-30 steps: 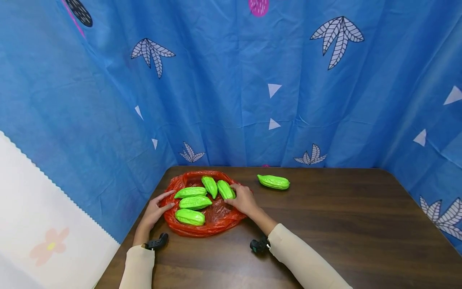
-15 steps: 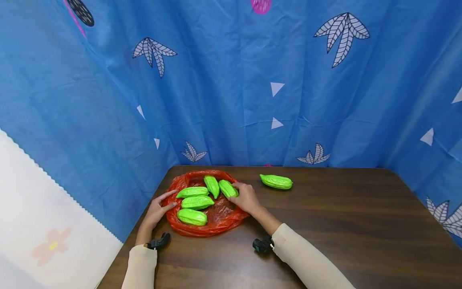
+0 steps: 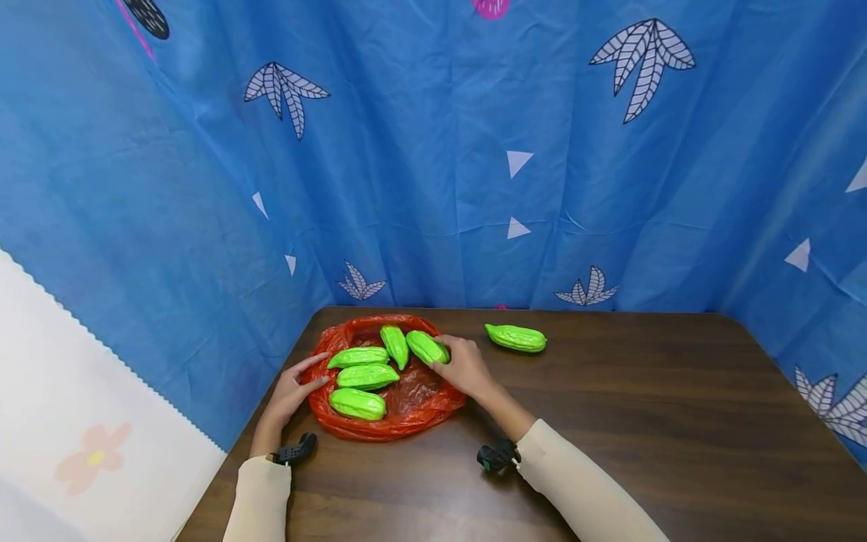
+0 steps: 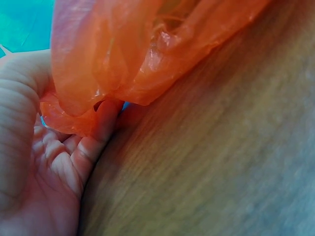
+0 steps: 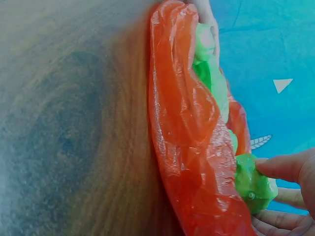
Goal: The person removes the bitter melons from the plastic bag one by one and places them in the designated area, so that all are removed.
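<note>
A red plastic bag (image 3: 423, 395) lies spread open on the brown table, with several bright green bitter melons (image 3: 357, 404) inside. At its left side, my left hand (image 3: 287, 393) holds the rim; in the left wrist view, the bag's orange-looking film (image 4: 142, 54) passes between thumb and curled fingers. My right hand (image 3: 466, 367) pinches one bitter melon (image 3: 427, 346) at the bag's right rear edge. In the right wrist view that melon's end (image 5: 253, 184) shows between thumb and fingers, beside the bag wall.
Another bitter melon (image 3: 516, 338) lies outside the bag on the table (image 3: 630, 421), near the back edge. Blue patterned curtain (image 3: 460, 188) hangs behind and beside the table. White cloth (image 3: 81, 421) covers the left side.
The bitter melon in my right hand has shifted slightly up and toward the bag's rear rim. My left hand stays at the bag's left edge.
</note>
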A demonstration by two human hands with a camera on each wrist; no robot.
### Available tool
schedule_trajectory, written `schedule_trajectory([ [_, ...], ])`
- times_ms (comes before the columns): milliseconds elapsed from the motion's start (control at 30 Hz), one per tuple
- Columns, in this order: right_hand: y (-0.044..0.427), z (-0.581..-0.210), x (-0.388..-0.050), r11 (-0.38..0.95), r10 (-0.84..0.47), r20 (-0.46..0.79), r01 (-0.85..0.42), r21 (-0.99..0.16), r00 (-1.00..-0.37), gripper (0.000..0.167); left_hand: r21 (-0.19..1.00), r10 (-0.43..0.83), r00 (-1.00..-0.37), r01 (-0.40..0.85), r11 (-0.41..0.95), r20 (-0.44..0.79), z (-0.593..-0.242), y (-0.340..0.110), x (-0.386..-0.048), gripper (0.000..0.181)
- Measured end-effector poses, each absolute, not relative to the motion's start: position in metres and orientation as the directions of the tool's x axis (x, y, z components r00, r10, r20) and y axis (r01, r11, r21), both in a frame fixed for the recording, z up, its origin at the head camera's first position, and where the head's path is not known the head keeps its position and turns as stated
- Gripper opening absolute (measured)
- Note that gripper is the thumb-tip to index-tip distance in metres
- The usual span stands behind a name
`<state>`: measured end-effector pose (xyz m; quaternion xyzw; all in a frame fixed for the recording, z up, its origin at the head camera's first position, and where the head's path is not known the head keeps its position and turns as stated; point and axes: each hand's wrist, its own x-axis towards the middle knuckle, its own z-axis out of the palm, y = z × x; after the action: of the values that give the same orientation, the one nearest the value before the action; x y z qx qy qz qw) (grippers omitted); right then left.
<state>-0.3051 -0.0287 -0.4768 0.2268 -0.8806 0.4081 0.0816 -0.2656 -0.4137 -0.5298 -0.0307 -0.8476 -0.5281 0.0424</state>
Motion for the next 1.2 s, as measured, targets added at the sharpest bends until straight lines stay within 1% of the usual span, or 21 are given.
schedule_trajectory([
  [200, -0.023, -0.472, -0.300, 0.537, -0.347, 0.355, -0.494, -0.683, -0.868, 0.047, 0.878, 0.010, -0.994, 0.097, 0.469, 0.104, -0.527, -0.413, -0.264, 0.058],
  [467, -0.016, -0.463, -0.292, 0.534, -0.359, 0.353, -0.500, -0.682, -0.864, 0.049, 0.901, 0.016, -0.996, 0.081, 0.426, 0.082, -0.501, -0.397, -0.250, 0.055],
  [700, -0.007, -0.452, -0.283, 0.511, -0.356, 0.395, -0.530, -0.677, -0.847, 0.049, 0.897, 0.001, -0.996, 0.086, 0.434, 0.094, -0.522, -0.409, -0.260, 0.056],
  [833, 0.000, -0.448, -0.281, 0.496, -0.351, 0.405, -0.534, -0.684, -0.844, 0.050, 0.893, 0.004, -0.994, 0.097, 0.440, 0.107, -0.527, -0.412, -0.264, 0.057],
  [967, 0.007, -0.446, -0.278, 0.449, -0.359, 0.405, -0.536, -0.715, -0.841, 0.050, 0.891, 0.003, -0.994, 0.098, 0.444, 0.108, -0.529, -0.413, -0.266, 0.058],
  [1133, 0.015, -0.444, -0.272, 0.357, -0.404, 0.379, -0.525, -0.773, -0.833, 0.048, 0.885, -0.004, -0.995, 0.087, 0.458, 0.100, -0.529, -0.414, -0.265, 0.058],
  [1200, 0.018, -0.443, -0.270, 0.339, -0.416, 0.370, -0.519, -0.785, -0.831, 0.048, 0.883, -0.003, -0.995, 0.089, 0.462, 0.102, -0.529, -0.413, -0.266, 0.058],
])
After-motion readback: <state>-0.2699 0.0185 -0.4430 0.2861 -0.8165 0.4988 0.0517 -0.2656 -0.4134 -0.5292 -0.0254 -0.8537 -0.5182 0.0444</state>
